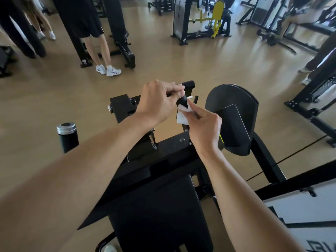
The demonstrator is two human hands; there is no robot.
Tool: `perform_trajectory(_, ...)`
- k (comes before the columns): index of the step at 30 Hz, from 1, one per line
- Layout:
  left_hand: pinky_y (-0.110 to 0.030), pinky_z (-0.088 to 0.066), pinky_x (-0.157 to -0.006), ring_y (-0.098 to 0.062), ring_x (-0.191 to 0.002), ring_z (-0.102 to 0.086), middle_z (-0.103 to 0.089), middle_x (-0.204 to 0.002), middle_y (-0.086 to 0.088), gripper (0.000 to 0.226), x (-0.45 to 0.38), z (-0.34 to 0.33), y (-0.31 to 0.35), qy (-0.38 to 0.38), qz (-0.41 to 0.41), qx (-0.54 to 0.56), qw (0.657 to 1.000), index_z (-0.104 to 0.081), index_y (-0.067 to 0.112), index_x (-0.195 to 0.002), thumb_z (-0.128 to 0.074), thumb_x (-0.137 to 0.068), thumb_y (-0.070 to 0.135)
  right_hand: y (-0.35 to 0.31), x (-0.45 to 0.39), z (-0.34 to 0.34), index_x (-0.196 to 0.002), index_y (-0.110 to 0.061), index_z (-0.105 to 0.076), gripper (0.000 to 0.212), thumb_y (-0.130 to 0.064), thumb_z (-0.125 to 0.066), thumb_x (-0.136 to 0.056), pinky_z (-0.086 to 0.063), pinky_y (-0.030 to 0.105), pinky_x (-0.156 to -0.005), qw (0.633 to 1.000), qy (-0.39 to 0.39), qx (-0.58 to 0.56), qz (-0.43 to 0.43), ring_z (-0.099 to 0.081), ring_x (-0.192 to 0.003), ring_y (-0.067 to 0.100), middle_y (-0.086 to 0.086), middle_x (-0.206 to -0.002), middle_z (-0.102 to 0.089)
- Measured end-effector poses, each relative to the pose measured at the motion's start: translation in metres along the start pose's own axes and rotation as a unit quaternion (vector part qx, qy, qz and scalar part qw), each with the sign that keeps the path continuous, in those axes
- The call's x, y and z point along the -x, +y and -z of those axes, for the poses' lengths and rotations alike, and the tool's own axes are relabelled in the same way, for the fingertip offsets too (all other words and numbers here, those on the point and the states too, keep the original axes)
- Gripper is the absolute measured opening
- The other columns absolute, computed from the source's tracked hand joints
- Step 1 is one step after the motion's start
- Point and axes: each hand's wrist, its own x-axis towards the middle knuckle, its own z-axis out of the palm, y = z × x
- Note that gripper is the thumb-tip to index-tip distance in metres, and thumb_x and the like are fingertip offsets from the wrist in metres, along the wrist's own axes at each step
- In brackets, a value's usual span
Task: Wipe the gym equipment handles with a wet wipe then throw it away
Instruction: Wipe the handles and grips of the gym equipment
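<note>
Both hands are up at the black handle (184, 100) on the near machine (163, 179), right in the middle of the wiping. The left hand (158, 101) is curled closed around the upper part of the grip, fingers pressed together, steadying it. The right hand (204, 128) comes in from below, thumb and fingers pinching the white wet wipe (182, 116), which is folded against the lower side of that same handle, touching it.

So where are we? By my read, the wiping is under way but far from finished. Only this one handle has the wipe on it; the second grip, the chrome-capped handle (67, 135) well off to the left, has nothing near it and looks like it still needs its turn. How much of the present handle is already clean I cannot tell, the hands cover most of it.

And the last part, throwing the wipe away, is clearly not done: it sits in the fingers, and no bin shows anywhere on the gym floor (54, 99).
</note>
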Motion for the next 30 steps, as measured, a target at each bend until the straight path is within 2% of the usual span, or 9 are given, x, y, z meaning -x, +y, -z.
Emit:
perform_trajectory(6,-0.014,-0.05,-0.099,-0.004,-0.114,-0.067,-0.075,-0.116,0.0,0.022,-0.001,0.0,-0.002,-0.003,0.002,0.007,1.0,-0.077,0.013,-0.112,-0.075,-0.09,0.018,0.036,0.023,0.024,-0.127,-0.01,-0.068,0.038,-0.012,-0.073,-0.089,-0.052,0.011,-0.064,0.994,-0.045,0.098,0.017,-0.061,-0.066,-0.003,-0.008,-0.098,-0.074)
perform_trajectory(9,-0.017,-0.049,-0.103,-0.002,-0.115,-0.066,-0.075,-0.116,0.002,0.021,-0.003,0.002,0.0,-0.012,0.02,0.017,1.0,-0.078,0.015,-0.111,-0.075,-0.09,0.017,0.009,0.009,0.011,-0.128,-0.013,-0.068,0.033,-0.012,-0.069,-0.095,-0.041,0.011,-0.052,0.998,-0.026,0.057,0.014,-0.054,-0.053,-0.001,-0.009,-0.085,-0.071)
perform_trajectory(13,-0.016,-0.051,-0.1,-0.003,-0.115,-0.066,-0.075,-0.117,0.002,0.019,-0.001,0.002,0.002,-0.01,0.02,0.011,1.0,-0.077,0.017,-0.111,-0.073,-0.092,0.015,-0.02,-0.012,-0.008,-0.128,-0.017,-0.069,0.031,-0.015,-0.066,-0.097,-0.033,0.009,-0.049,0.999,-0.013,0.004,0.035,-0.049,-0.049,0.0,-0.027,-0.065,-0.051)
perform_trajectory(18,-0.016,-0.051,-0.1,-0.004,-0.113,-0.067,-0.075,-0.118,0.0,0.023,0.0,0.001,0.0,-0.01,0.025,0.023,0.999,-0.077,0.013,-0.113,-0.074,-0.091,0.019,0.016,0.013,0.012,-0.132,-0.016,-0.066,0.052,-0.041,-0.068,-0.087,-0.049,0.023,-0.055,0.995,-0.064,0.073,0.03,-0.062,-0.065,0.002,-0.002,-0.097,-0.078)
perform_trajectory(21,-0.019,-0.051,-0.101,-0.005,-0.114,-0.067,-0.075,-0.118,0.001,0.023,0.0,0.001,0.002,-0.005,0.022,0.015,1.0,-0.077,0.013,-0.113,-0.074,-0.091,0.019,0.024,0.016,0.017,-0.133,-0.013,-0.066,0.054,-0.035,-0.078,-0.085,-0.061,0.035,-0.072,0.993,-0.055,0.104,0.018,-0.071,-0.084,0.008,-0.004,-0.105,-0.076)
perform_trajectory(23,-0.01,-0.049,-0.097,-0.003,-0.111,-0.067,-0.075,-0.118,0.0,0.021,0.001,0.0,0.006,-0.001,0.026,0.014,1.0,-0.077,0.012,-0.112,-0.074,-0.092,0.017,0.008,0.008,0.009,-0.131,-0.017,-0.067,0.051,-0.038,-0.079,-0.085,-0.056,0.028,-0.061,0.995,-0.038,0.092,0.022,-0.064,-0.064,0.001,-0.011,-0.085,-0.075)
perform_trajectory(25,0.003,-0.043,-0.087,-0.001,-0.109,-0.066,-0.075,-0.118,0.0,0.019,0.002,0.001,0.009,-0.005,0.035,0.012,0.999,-0.078,0.013,-0.111,-0.073,-0.092,0.016,-0.014,-0.006,-0.005,-0.128,-0.022,-0.069,0.046,-0.04,-0.077,-0.087,-0.041,0.016,-0.052,0.997,-0.008,0.071,0.037,-0.047,-0.048,0.002,-0.019,-0.064,-0.063)
perform_trajectory(27,0.008,-0.039,-0.079,-0.001,-0.109,-0.066,-0.075,-0.117,0.0,0.018,0.003,0.003,0.01,-0.007,0.044,0.014,0.999,-0.079,0.016,-0.11,-0.072,-0.093,0.016,-0.025,-0.015,-0.017,-0.129,-0.027,-0.069,0.043,-0.041,-0.074,-0.089,-0.037,0.016,-0.053,0.997,0.003,0.055,0.053,-0.043,-0.047,0.004,-0.018,-0.059,-0.059)
perform_trajectory(30,0.007,-0.04,-0.082,-0.003,-0.111,-0.067,-0.074,-0.119,0.003,0.02,0.004,0.004,0.01,-0.008,0.054,0.023,0.998,-0.077,0.017,-0.113,-0.071,-0.094,0.018,-0.01,-0.007,-0.015,-0.135,-0.028,-0.065,0.05,-0.042,-0.075,-0.088,-0.046,0.022,-0.059,0.991,-0.008,0.115,0.068,-0.049,-0.051,0.002,-0.016,-0.065,-0.062)
